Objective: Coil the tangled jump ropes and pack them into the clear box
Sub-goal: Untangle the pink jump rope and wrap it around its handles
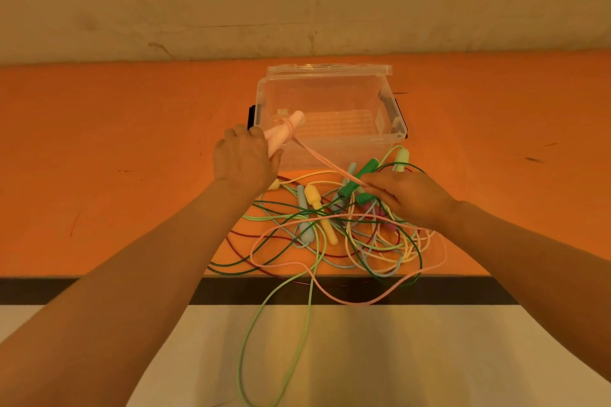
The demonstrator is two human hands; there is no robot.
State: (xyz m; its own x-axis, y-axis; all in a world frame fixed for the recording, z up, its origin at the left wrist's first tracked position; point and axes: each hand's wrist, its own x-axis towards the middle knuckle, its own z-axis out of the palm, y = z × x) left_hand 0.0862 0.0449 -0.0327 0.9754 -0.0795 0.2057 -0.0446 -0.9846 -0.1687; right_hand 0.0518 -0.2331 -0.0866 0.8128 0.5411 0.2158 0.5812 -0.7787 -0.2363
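left hand [243,160] grips both pink handles [284,132], lower ends hidden in fist | right hand [408,195] pinches taut pink cord [327,163], fingertips hidden | rope tangle [334,238] on table [115,142], loops overhanging edge | clear box [330,116] behind, open, seemingly empty

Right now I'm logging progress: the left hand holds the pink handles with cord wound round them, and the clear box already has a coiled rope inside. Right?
Not quite. The head view shows the clear box holds no rope. The left hand does hold the pink handles, cord wound round them.
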